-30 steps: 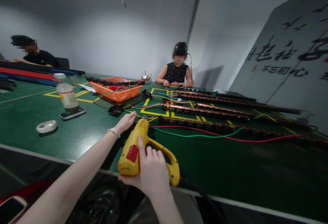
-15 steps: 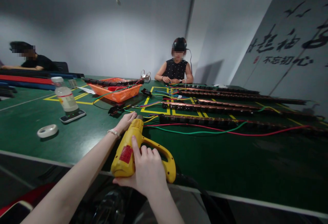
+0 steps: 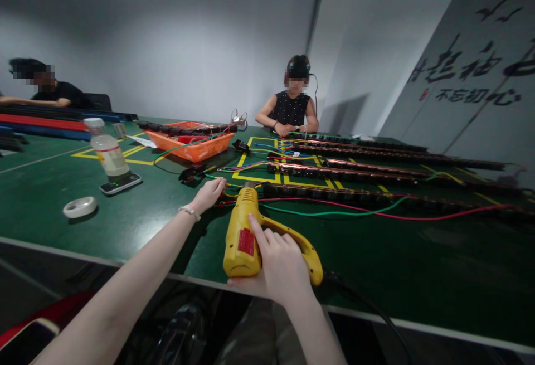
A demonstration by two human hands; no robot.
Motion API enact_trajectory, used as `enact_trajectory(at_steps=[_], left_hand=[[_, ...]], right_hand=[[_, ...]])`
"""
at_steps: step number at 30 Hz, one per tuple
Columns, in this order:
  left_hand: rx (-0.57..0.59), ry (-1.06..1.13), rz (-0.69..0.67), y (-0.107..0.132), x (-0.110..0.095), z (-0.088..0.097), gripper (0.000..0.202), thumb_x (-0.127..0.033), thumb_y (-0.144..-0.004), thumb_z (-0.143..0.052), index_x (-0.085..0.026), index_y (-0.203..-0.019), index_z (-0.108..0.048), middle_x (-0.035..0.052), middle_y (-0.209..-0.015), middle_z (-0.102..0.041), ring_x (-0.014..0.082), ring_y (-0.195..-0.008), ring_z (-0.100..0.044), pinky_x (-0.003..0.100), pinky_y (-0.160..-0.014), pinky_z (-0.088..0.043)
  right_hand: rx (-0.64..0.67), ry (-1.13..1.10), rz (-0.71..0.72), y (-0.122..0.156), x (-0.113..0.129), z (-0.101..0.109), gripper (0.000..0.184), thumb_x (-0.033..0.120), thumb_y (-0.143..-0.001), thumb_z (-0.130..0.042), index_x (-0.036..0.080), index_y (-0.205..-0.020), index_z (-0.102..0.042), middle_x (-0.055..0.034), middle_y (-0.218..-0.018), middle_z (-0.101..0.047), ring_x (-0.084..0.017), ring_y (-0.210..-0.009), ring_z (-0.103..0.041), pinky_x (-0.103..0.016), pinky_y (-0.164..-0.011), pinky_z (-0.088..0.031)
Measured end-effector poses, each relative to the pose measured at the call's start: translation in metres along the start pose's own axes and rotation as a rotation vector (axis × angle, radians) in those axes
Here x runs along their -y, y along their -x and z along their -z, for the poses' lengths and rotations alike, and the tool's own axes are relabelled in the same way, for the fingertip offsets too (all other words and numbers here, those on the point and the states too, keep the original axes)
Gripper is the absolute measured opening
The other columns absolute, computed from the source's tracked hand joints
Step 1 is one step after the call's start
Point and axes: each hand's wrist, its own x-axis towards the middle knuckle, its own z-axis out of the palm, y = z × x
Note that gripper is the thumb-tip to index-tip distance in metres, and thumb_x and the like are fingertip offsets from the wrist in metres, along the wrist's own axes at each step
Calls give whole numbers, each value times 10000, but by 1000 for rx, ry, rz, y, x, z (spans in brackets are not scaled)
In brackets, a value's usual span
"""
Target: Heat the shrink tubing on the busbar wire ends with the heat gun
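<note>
My right hand (image 3: 279, 267) grips a yellow heat gun (image 3: 246, 234) by its handle, near the table's front edge. The gun's nozzle points away from me at the near end of a long dark strip (image 3: 355, 195) with red and green wires (image 3: 326, 209) trailing beside it. My left hand (image 3: 209, 193) rests on the green table (image 3: 137, 214) just left of the nozzle, fingers curled down onto the wire ends; what they pinch is hidden.
Several more long strips (image 3: 376, 159) lie further back. An orange basket (image 3: 192, 145), a plastic bottle (image 3: 107, 150) on a phone, and a roll of white tape (image 3: 80, 207) sit to the left. One person sits across the table (image 3: 292, 106), another at far left (image 3: 45, 89).
The heat gun and my right hand have shifted right, with the nozzle now closer to the strip's end. My left hand stays by the wire ends.
</note>
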Motion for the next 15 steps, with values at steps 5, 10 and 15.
enact_trajectory(at_steps=[5, 10, 15], left_hand=[[11, -44, -7, 0, -2, 1, 397, -471, -924, -260, -207, -683, -431, -13, -632, -489, 139, -606, -458, 251, -605, -345], [47, -88, 17, 1, -6, 2, 379, -451, -925, -267, -210, -689, -440, -6, -653, -516, 145, -615, -471, 255, -596, -330], [63, -72, 16, 1, -9, 3, 395, -447, -925, -261, -209, -682, -462, 0, -653, -530, 151, -613, -476, 257, -591, -334]], right_hand=[[4, 17, -56, 3, -5, 3, 1097, 752, -643, -573, 153, -1469, -173, -52, -931, -575, -221, -835, -556, -388, -784, -397], [32, 40, -100, 5, -3, 5, 1151, 796, -587, -587, 126, -1453, -231, -67, -926, -577, -238, -841, -554, -396, -786, -395], [17, 73, -125, 4, 6, 2, 1155, 796, -599, -579, 121, -1460, -207, -80, -934, -564, -251, -838, -542, -413, -796, -390]])
